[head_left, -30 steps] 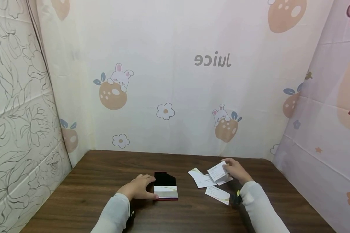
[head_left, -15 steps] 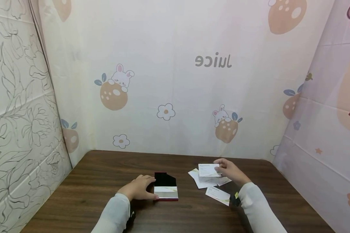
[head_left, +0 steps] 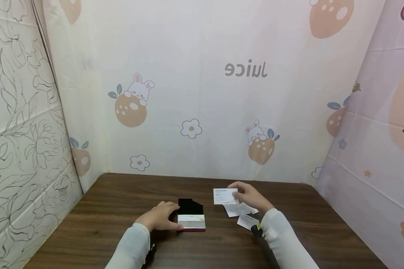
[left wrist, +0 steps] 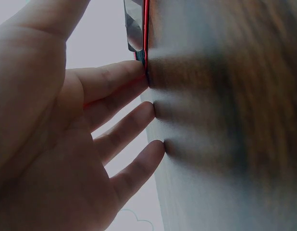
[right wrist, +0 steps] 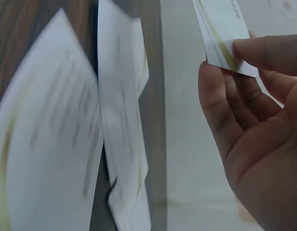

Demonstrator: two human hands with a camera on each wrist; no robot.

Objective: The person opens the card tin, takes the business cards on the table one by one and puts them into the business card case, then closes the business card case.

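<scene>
My right hand (head_left: 250, 196) pinches business cards (head_left: 225, 196) by their right edge, thumb on top, above the table. The right wrist view shows more than one layer in the held cards (right wrist: 220, 36). Below lie loose business cards (head_left: 236, 210), overlapping, and a separate card (head_left: 247, 222) nearer me, partly covered by the wrist camera. My left hand (head_left: 159, 216) rests at the left side of an opened card case (head_left: 190, 207) with a black inner flap and red edge. Its fingers are extended, touching the case edge (left wrist: 146, 29) and the tabletop. A white card shows inside the case.
The brown wooden table (head_left: 121, 190) ends at a patterned cloth backdrop (head_left: 202, 93) behind and cloth panels at both sides. Dark wrist cameras (head_left: 257, 229) sit under the sleeves.
My right hand has carried the held cards leftward across the loose pile, and they have turned from slanted to nearly level. The left hand and card case have stayed put.
</scene>
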